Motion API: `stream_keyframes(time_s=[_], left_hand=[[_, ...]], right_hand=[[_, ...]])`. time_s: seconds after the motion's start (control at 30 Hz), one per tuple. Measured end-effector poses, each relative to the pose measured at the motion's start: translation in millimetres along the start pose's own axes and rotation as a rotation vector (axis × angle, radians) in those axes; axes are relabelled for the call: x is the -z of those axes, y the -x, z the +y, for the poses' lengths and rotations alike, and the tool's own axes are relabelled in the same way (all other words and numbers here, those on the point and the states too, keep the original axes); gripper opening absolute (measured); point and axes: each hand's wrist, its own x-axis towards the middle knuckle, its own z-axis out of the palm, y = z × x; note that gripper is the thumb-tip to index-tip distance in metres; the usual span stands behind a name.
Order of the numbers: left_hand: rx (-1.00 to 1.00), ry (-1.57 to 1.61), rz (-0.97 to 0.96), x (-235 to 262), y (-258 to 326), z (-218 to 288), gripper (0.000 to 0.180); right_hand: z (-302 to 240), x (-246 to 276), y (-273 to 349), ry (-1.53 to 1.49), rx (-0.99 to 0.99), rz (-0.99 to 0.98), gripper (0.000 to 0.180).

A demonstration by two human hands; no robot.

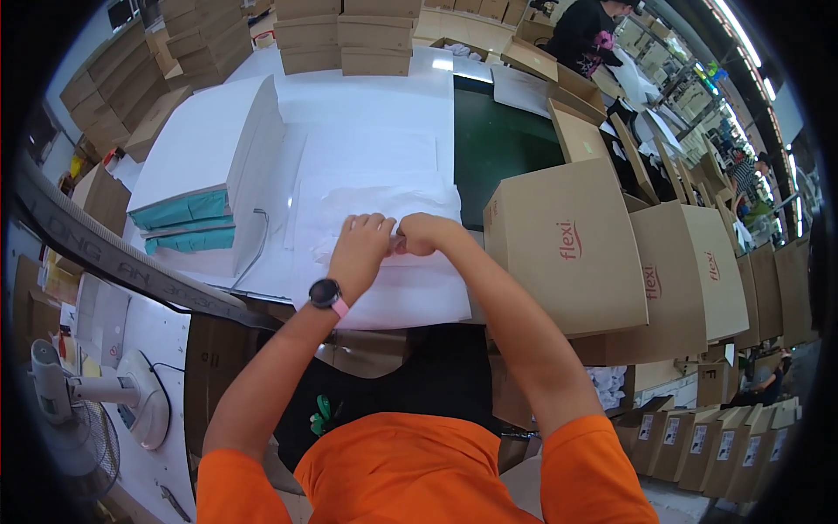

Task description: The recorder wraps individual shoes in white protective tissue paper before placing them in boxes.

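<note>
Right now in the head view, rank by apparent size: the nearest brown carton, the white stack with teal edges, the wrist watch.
1. Nearest brown carton and white stack with teal edges: look alike, unranked.
2. Wrist watch on the left hand: clearly smallest.

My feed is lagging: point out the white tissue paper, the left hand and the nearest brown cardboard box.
white tissue paper (pixel 410 293), head view, flat lower part of the sheet.
left hand (pixel 360 249), head view, back of the hand.
brown cardboard box (pixel 567 249), head view, its near side panel.
</note>
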Motion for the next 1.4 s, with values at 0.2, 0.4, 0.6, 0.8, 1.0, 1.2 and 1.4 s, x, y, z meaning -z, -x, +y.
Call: stream_keyframes(time_s=[0.2,0.4,0.6,0.8,1.0,1.2,1.4], left_hand=[[-0.034,-0.182,0.178,-29.8,22.8,11.7,0.076],[0.101,-0.072,-0.026,-43.9,10.4,-20.5,0.083],[0.094,-0.042,0.040,-47.9,9.9,-23.2,0.076],[0.020,-0.115,0.114,-28.7,21.6,3.0,0.060],[-0.032,-0.113,0.131,-32.5,49.9,-0.3,0.052],[0.103,0.088,-0.115,-22.7,18.6,-28.7,0.051],[0.083,-0.001,0.388,3.3,4.7,-5.1,0.055]], right_hand=[[8.3,28.8,-20.8,0.018,-0.040,-0.103,0.044],[-2.6,-27.7,15.4,-0.145,0.147,0.674,0.042],[-31.0,-54.2,50.1,-0.017,0.267,0.943,0.050],[-26.6,-63.3,56.0,-0.112,0.191,0.785,0.050],[-52.1,-83.3,71.7,-0.074,0.076,0.775,0.054],[-68.7,-82.2,66.9,0.033,0.087,0.868,0.070],[-45.9,-57.3,29.6,0.106,0.019,0.871,0.063]])
